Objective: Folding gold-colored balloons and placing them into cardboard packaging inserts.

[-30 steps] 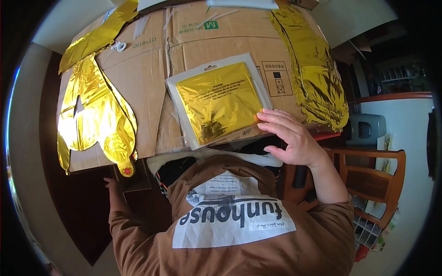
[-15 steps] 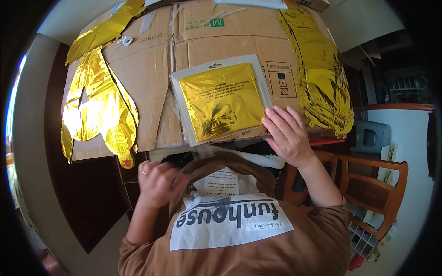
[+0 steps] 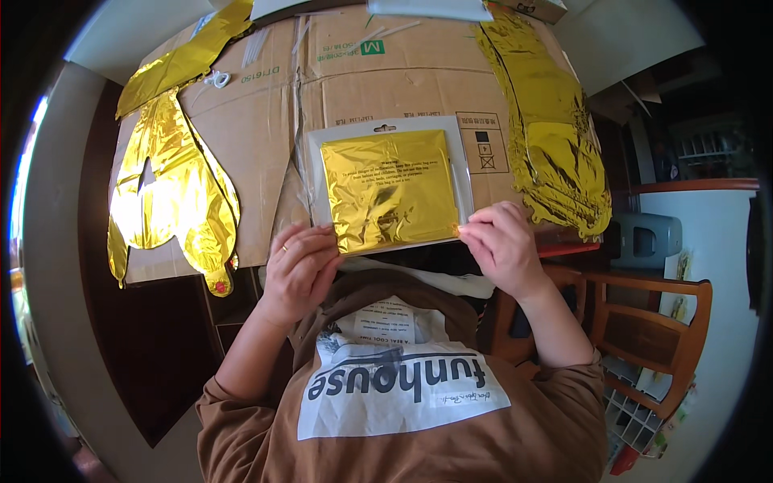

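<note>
A flat package point(image 3: 390, 189) with a folded gold foil balloon, a pale backing and a clear sleeve lies at the front of the cardboard, its hang hole pointing away from me. My left hand point(image 3: 301, 270) pinches its near left corner with closed fingers. At the near right corner, my right hand point(image 3: 506, 248) grips the edge between thumb and fingertips. Black print covers the upper part of the sleeve. An unfolded, flat gold foil balloon point(image 3: 213, 193) lies to the left, its lower tips hanging over the cardboard's front edge.
The flattened cardboard point(image 3: 258, 153) covers the work surface. More gold foil balloons point(image 3: 555, 129) lie along the right side and at the far left. Thin white straws point(image 3: 256, 47) and a white ribbon roll point(image 3: 217, 79) sit toward the back. A wooden chair point(image 3: 652, 322) stands at right.
My left hand has come up from near my chest to the package's near left corner. The package has turned straighter and slid slightly toward me; my right hand now pinches its corner.
</note>
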`<state>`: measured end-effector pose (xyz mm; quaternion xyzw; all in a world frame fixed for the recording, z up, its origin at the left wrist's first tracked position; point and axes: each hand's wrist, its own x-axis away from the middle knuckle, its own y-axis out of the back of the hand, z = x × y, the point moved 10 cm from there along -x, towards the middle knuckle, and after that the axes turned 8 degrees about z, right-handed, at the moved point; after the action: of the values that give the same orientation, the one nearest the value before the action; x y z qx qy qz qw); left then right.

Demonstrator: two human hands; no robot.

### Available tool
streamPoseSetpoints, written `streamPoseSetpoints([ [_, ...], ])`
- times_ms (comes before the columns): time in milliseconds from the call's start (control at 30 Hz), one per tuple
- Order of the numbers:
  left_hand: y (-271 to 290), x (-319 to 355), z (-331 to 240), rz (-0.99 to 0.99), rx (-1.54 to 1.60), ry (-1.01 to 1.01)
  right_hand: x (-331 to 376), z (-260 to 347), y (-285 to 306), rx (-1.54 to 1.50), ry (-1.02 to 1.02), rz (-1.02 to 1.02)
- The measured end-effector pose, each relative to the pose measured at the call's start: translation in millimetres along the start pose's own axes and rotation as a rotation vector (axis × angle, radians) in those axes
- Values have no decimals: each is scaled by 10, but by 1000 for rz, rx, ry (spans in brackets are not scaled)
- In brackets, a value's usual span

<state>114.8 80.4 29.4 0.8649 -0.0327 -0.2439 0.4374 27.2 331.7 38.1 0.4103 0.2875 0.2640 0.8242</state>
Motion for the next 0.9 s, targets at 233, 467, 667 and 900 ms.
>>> streamPoseSetpoints([
  [233,16,-107,194,73,-104,375,-350,-417,-144,-137,-605,465],
  [467,136,-280,-188,-153,-238,267,-340,-494,-93,10,-674,582],
  [667,-880,-750,-794,374,-231,-185,-219,-491,-136,15,-646,460],
  [900,-619,-183,-335,316,-391,-77,228,-565,-122,-297,-815,425],
])
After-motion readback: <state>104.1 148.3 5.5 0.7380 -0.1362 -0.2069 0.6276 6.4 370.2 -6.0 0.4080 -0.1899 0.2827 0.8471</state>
